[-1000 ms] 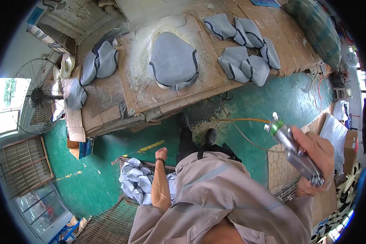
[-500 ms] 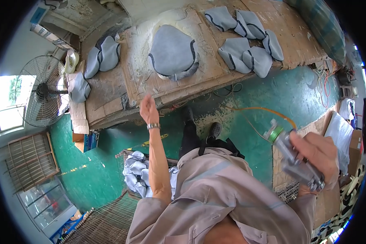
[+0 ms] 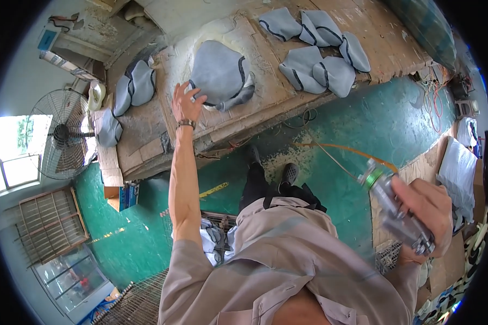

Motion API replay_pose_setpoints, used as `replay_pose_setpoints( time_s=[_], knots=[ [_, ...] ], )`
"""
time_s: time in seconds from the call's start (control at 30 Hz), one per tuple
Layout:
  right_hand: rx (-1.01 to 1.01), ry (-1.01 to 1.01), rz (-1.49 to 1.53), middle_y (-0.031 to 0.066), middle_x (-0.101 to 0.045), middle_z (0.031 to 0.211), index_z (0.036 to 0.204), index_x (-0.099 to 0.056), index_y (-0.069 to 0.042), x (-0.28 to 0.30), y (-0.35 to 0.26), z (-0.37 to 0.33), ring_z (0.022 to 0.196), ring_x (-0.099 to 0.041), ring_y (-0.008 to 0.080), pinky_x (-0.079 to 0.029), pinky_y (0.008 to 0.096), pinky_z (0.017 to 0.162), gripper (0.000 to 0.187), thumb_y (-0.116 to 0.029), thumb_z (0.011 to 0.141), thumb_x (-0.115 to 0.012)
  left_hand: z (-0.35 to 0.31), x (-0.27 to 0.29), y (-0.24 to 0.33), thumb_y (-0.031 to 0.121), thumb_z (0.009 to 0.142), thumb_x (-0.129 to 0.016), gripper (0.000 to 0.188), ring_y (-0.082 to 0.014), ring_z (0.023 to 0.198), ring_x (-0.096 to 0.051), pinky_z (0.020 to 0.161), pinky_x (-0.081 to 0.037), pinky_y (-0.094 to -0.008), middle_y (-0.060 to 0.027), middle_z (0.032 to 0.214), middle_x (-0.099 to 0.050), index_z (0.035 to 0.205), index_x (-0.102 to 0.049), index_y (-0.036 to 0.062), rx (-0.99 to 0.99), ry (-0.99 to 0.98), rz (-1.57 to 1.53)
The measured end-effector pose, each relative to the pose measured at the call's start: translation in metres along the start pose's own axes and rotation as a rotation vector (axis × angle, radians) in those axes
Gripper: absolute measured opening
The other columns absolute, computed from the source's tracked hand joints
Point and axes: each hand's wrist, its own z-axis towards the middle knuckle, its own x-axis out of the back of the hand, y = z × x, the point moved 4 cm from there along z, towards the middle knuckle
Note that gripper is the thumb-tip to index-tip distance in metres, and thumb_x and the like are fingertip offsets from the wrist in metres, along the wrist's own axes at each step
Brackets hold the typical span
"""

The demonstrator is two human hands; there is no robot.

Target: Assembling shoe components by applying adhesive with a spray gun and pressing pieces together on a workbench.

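My left hand reaches over the work table with its fingers spread. Its fingertips meet the lower left edge of a large grey padded fabric piece with dark trim. That piece lies on a cardboard sheet dusted with pale residue, and its near right edge is turned up. At the right, my right hand is wrapped round a grey metal hand tool with a green ring at its front end. The tool is held off the table, above the floor; its exact kind is unclear.
Similar grey pieces lie on the table at the right and left. A thin line and an orange hose cross the green floor. A fan stands at left. More grey pieces fill a wire basket beside me.
My left hand has moved forward and slightly left, from before the table to the large grey piece's edge, and its fingers have spread. My right hand still holds the tool.
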Motion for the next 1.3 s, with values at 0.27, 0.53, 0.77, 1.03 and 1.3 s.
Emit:
replay_pose_setpoints(
  time_s=[0.27, 0.53, 0.77, 1.03, 1.3],
  knots=[
    [0.324, -0.042, 0.026, 0.0065, -0.063, 0.074, 0.131, -0.067, 0.004, -0.015, -0.01, 0.008, 0.058, -0.06, 0.0188, -0.045, 0.0314, 0.05, 0.059, -0.007, 0.074, -0.077, 0.058, 0.018, 0.014, 0.039, 0.074, -0.084, 0.036, -0.0307, 0.122, -0.063, 0.108, -0.047, -0.0423, -0.0092, 0.131, -0.07, 0.099, -0.083, 0.0131, 0.013, -0.175, -0.013],
    [-0.018, 0.05, -0.014, 0.017, -0.068, 0.097, 0.115, -0.076, 0.006, -0.033, -0.067, -0.005, 0.077, -0.062, 0.0222, -0.048, 0.0316, 0.072, 0.05, -0.026, 0.079, -0.064, 0.063, 0.035, -0.011, 0.045, 0.073, -0.082, 0.041, -0.0287, 0.126, -0.062, 0.108, -0.048, -0.0408, -0.0073, 0.134, -0.069, 0.102, -0.083, 0.0163, 0.031, -0.331, -0.112],
    [-0.016, 0.124, -0.039, 0.0188, -0.07, 0.103, 0.112, -0.078, 0.004, -0.071, -0.133, -0.01, 0.09, -0.066, 0.0262, -0.05, 0.0323, 0.076, 0.042, -0.02, 0.08, -0.063, 0.066, 0.139, -0.031, 0.031, 0.076, -0.081, 0.027, -0.0295, 0.119, -0.06, 0.103, -0.048, -0.0424, -0.0062, 0.121, -0.069, 0.099, -0.083, 0.0175, -0.072, 0.015, -0.122],
    [-0.149, -0.127, -0.102, 0.0196, -0.07, 0.107, 0.126, -0.071, 0.004, -0.116, -0.183, 0.04, 0.089, -0.066, 0.0309, -0.05, 0.0347, 0.082, 0.061, -0.014, 0.068, -0.078, -0.029, 0.211, -0.206, 0.024, 0.074, -0.084, 0.039, -0.0309, 0.114, -0.057, 0.1, -0.046, -0.0457, -0.0049, 0.117, -0.062, 0.112, -0.078, 0.0216, -0.019, 0.394, 0.296],
    [-0.079, -0.157, 0.005, 0.0193, -0.067, 0.093, 0.131, -0.065, 0.007, -0.154, -0.209, 0.07, 0.077, -0.061, 0.0278, -0.046, 0.0327, 0.075, 0.064, -0.005, 0.069, -0.073, -0.18, 0.144, -0.427, 0.024, 0.081, -0.081, 0.036, -0.0298, 0.12, -0.054, 0.099, -0.045, -0.0457, -0.0061, 0.121, -0.059, 0.117, -0.075, 0.0232, 0.619, -0.089, 0.526]
  ],
)
